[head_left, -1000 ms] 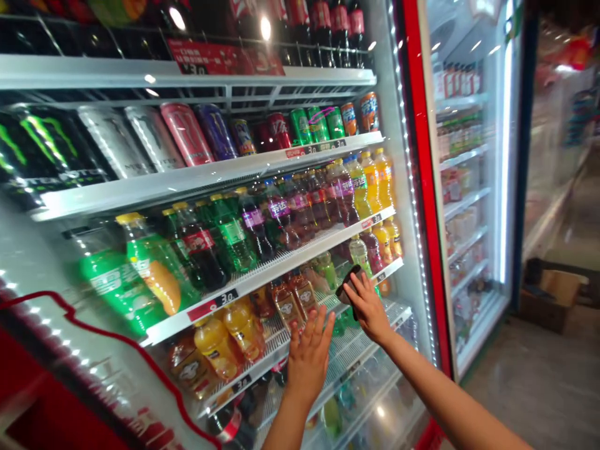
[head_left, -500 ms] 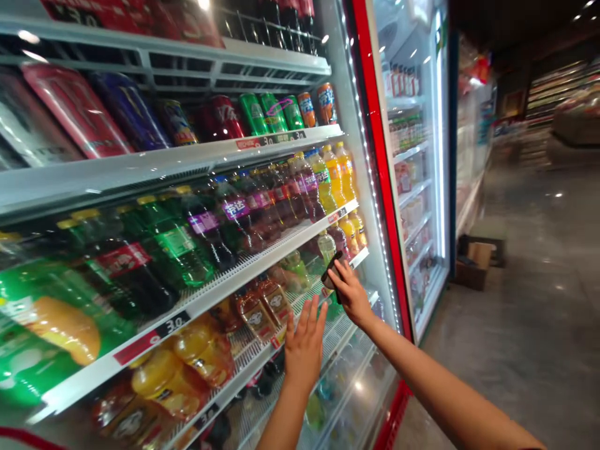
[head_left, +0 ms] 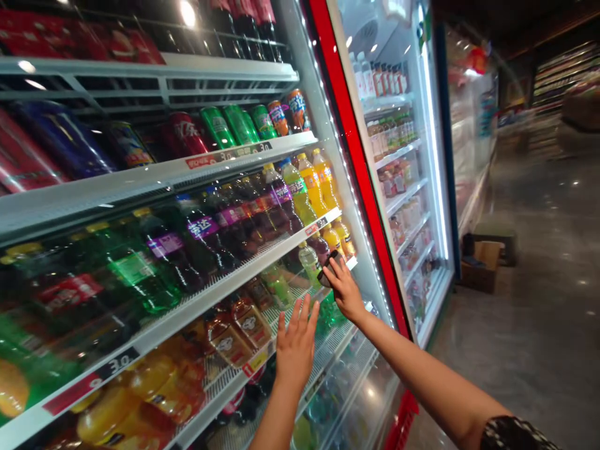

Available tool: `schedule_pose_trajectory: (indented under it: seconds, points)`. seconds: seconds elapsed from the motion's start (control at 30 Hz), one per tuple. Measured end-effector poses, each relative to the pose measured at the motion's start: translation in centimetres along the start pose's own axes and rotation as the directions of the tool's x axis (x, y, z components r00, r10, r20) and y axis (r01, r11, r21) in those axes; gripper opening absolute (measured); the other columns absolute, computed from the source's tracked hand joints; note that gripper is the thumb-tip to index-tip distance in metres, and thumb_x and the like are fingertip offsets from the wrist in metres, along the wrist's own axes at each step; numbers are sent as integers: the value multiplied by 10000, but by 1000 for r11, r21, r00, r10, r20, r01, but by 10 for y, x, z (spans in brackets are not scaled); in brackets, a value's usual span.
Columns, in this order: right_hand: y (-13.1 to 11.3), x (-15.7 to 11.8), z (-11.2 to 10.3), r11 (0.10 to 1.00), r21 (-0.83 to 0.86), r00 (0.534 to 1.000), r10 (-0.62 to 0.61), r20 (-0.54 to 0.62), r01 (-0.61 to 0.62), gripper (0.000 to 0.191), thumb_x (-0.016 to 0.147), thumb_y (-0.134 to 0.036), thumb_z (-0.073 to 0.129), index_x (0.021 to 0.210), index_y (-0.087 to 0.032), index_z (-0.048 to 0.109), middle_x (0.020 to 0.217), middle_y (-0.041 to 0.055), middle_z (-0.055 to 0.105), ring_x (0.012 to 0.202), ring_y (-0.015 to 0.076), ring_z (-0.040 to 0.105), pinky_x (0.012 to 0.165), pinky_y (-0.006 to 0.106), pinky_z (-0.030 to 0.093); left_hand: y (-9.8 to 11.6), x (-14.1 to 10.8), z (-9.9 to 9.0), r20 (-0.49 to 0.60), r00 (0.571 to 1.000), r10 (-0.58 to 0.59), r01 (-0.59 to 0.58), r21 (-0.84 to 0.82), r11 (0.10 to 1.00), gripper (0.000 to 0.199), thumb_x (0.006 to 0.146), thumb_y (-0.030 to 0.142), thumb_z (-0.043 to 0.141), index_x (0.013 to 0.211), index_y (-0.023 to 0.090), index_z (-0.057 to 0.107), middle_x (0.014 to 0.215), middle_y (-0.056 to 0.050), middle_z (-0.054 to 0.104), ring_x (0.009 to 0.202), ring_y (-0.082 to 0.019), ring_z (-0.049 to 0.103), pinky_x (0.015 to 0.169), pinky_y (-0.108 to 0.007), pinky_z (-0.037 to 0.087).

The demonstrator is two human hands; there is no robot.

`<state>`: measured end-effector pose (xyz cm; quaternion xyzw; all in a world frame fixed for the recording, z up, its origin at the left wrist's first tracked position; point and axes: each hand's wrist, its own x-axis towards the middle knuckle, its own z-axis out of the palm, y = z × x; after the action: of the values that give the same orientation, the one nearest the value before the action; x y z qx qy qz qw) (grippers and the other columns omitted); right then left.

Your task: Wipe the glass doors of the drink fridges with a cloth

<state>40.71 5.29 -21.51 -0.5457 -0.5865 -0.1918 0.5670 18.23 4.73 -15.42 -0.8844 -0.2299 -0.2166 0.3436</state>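
Right hand (head_left: pixel 347 295) over a dark rounded object (head_left: pixel 323 278), near a drinks shelf's (head_left: pixel 224 396) front right corner.
The object could slip if those fingers merely rest on it; I cannot tell their grip. The left hand (head_left: pixel 296 344) has its fingers extended, slightly spread. Beside the object, a clear bottle (head_left: pixel 308 262) holds pale green drink; above, yellow-capped bottles (head_left: pixel 327 178) hold yellow drink.

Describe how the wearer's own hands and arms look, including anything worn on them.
The left hand and right hand are bare, with no gloves, rings or watch visible. The left forearm shows no sleeve within the picture. Above the bare right forearm, a dark sleeve with a light pattern shows at the bottom edge.
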Motion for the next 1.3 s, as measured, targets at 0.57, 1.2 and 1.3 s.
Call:
schedule_pose_trajectory:
  seconds: [0.57,1.2,1.3]
  points:
    - [110,47,-32,978,56,960,206,-187,-199,863,808,-26,405,1590,-368,274,1689,-51,166,1566,258,33,1236,607,230,32,64,30,15,1000,27,-27,20,999,929,824,396,742,1595,279,236,1674,-63,212,1576,-214,15,1269,-491,-58]
    - [169,-20,-24,853,-15,816,493,-301,-521,784,878,-112,314,1629,-257,142,1688,78,191,1559,300,150,1179,661,299,32,65,39,61,998,27,-24,-56,998,952,857,316,710,1612,276,132,1671,-57,210,1573,-217,83,1281,-460,-35]
    - [179,-14,-20,847,-20,808,500,-311,-532,763,901,-138,301,1634,-231,110,1687,94,185,1560,312,134,1189,657,284,33,66,39,63,998,16,-12,-67,998,893,900,322,646,1614,277,113,1671,-57,206,1570,-222,105,1278,-477,-45]
